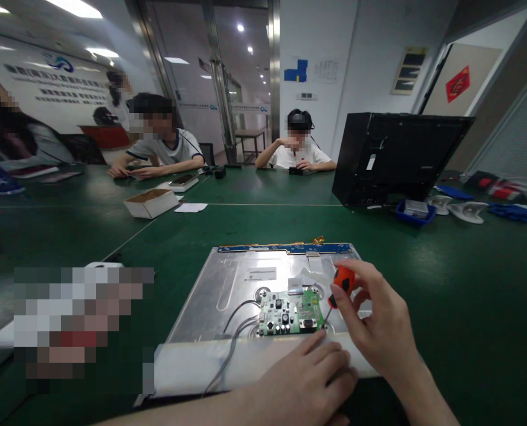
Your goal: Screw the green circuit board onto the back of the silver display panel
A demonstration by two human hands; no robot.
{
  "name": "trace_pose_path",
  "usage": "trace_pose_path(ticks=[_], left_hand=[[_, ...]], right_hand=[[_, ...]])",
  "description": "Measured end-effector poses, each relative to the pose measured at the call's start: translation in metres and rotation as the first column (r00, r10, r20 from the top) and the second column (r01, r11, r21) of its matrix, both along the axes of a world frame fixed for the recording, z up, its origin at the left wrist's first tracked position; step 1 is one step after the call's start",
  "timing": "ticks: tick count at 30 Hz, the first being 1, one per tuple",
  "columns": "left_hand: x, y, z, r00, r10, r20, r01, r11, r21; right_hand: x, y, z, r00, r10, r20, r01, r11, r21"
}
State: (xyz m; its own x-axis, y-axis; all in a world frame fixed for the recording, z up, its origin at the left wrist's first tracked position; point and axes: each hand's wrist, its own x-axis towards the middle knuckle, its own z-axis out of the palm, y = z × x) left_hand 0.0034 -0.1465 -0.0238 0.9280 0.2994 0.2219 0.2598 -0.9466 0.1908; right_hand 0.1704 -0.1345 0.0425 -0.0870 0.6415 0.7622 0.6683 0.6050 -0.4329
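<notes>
My right hand (pixel 378 307) grips an orange and black screwdriver (pixel 343 280) between thumb and fingers. The screwdriver is tilted, its thin shaft reaching down to the lower right corner of a green circuit board (pixel 290 312). The board lies on a silver metal panel (pixel 210 296) with a blue strip (pixel 285 249) along its far edge. My left hand (pixel 312 370) rests over the white near edge (pixel 201 361) of the panel, its index fingertip by the board's lower right corner. Its other fingers are bent, and what lies under them is hidden. Grey cables (pixel 231 350) run from the board's left side.
A black monitor (pixel 400 157) stands at the back right, near a blue tray (pixel 416 214) of small parts. An open white box (pixel 151 204) and a paper (pixel 191 207) lie at the back left. Several people sit around the green table (pixel 476 284).
</notes>
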Motion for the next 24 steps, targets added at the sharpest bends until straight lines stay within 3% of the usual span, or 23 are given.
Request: trace_pose_path(ticks=[3,15,24], left_hand=[[0.0000,-0.0006,-0.0022,1.000,0.005,0.013,-0.005,1.000,0.008],[0.0009,-0.0001,-0.0014,1.000,0.006,-0.002,-0.006,1.000,0.015],[0.0003,-0.0009,-0.0011,1.000,0.009,0.005,-0.009,1.000,0.021]], right_hand=[[0.0004,0.0002,0.0022,0.999,0.040,0.011,-0.039,0.999,-0.030],[-0.0004,0.0012,-0.0026,0.997,-0.076,-0.030,0.076,0.997,-0.001],[-0.0003,0.0008,-0.0024,0.998,-0.063,-0.026,0.062,0.998,-0.029]])
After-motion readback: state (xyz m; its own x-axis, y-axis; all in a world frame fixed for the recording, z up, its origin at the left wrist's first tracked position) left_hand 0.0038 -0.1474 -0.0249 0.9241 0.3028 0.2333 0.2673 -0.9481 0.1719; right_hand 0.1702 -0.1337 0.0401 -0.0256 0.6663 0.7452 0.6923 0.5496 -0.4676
